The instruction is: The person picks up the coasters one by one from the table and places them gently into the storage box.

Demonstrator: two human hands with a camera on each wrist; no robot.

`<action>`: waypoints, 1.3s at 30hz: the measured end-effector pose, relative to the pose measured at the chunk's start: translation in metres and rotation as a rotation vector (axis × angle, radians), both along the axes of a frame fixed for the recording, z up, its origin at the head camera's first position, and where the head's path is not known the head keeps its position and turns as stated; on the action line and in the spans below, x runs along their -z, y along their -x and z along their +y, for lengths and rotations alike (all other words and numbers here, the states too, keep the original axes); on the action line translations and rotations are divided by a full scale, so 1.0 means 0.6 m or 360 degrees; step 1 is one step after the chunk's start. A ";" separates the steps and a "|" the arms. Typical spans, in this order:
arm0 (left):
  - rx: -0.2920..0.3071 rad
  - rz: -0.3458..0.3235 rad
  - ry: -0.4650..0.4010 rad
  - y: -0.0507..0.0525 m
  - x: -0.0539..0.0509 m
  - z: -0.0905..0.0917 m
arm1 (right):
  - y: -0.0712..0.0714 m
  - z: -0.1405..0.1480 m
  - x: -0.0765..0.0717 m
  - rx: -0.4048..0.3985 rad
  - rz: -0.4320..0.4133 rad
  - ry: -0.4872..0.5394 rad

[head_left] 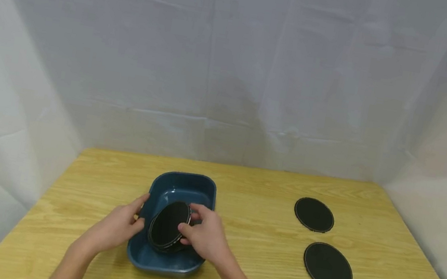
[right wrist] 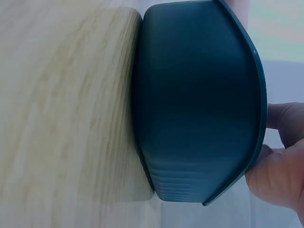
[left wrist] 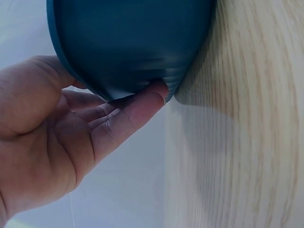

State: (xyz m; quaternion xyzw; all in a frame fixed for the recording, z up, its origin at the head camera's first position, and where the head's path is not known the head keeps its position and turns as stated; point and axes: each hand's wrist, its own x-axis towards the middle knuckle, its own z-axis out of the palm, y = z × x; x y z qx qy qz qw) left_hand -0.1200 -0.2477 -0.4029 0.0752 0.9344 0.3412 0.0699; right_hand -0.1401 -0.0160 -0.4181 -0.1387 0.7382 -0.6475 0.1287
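A dark blue rectangular basin (head_left: 184,187) with rounded corners stands on the wooden table. In the head view, my left hand (head_left: 118,226) is at its left side, the thumb by the rim. The left wrist view shows the fingers of the left hand (left wrist: 61,128) against the basin's outer wall (left wrist: 128,42). My right hand (head_left: 208,235) reaches over the right rim and pinches the edge of a black round coaster (head_left: 168,224), tilted inside the basin. Something dark shows beneath that coaster; how many lie there I cannot tell. In the right wrist view, the basin wall (right wrist: 199,95) hides the coaster.
Two more black round coasters with pale edge lines lie flat to the right, one farther back (head_left: 314,215) and one nearer (head_left: 328,268). White sheeting (head_left: 235,63) hangs behind the wooden table (head_left: 255,213) and at both sides.
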 end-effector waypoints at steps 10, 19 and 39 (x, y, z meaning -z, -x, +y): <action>-0.0015 -0.0003 -0.0013 -0.001 0.010 0.001 | -0.001 -0.003 0.009 0.0025 0.0530 -0.0762; -0.0039 0.0003 -0.0006 -0.003 0.013 -0.006 | -0.008 0.000 -0.009 -0.0096 0.0461 -0.0823; -0.0001 0.0012 -0.0030 0.009 0.014 -0.003 | -0.006 0.001 -0.016 0.0015 0.0783 -0.1189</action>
